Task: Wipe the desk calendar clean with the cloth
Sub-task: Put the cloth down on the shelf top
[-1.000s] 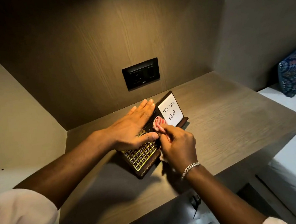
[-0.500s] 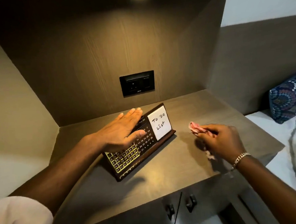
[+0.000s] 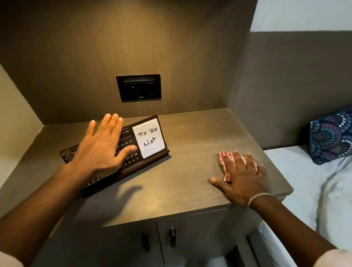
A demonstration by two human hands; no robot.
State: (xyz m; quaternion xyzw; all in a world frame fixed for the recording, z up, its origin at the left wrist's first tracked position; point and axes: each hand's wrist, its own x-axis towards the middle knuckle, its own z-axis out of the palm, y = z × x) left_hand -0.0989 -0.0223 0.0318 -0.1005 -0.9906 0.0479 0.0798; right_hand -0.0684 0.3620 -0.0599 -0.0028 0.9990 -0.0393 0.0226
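Wood-grain tabletop (image 3: 186,180) set in a lit niche, black socket plate (image 3: 139,87) on the back wall, two cabinet doors with dark handles below. Bed with white sheet (image 3: 298,166) and patterned pillow (image 3: 340,132) to the right.

Desk calendar (image 3: 130,153), dark, long and low, sits left of centre on the tabletop, its face tilted back; white note (image 3: 149,140) reading "To Do List" at its right end.

Left hand (image 3: 101,153): forearm reaching in from lower left, palm down, fingers straight and spread, over the calendar's left and middle part. Nothing gripped; whether the palm touches the face cannot be told.

Right hand (image 3: 241,174): forearm in from lower right, chain bracelet (image 3: 257,197) at the wrist. Palm flat, fingers extended, pressing the red-and-white striped cloth (image 3: 224,158) onto the tabletop near its right edge, well apart from the calendar. Cloth lies under the fingers, not clenched; its far corner shows past the fingertips.
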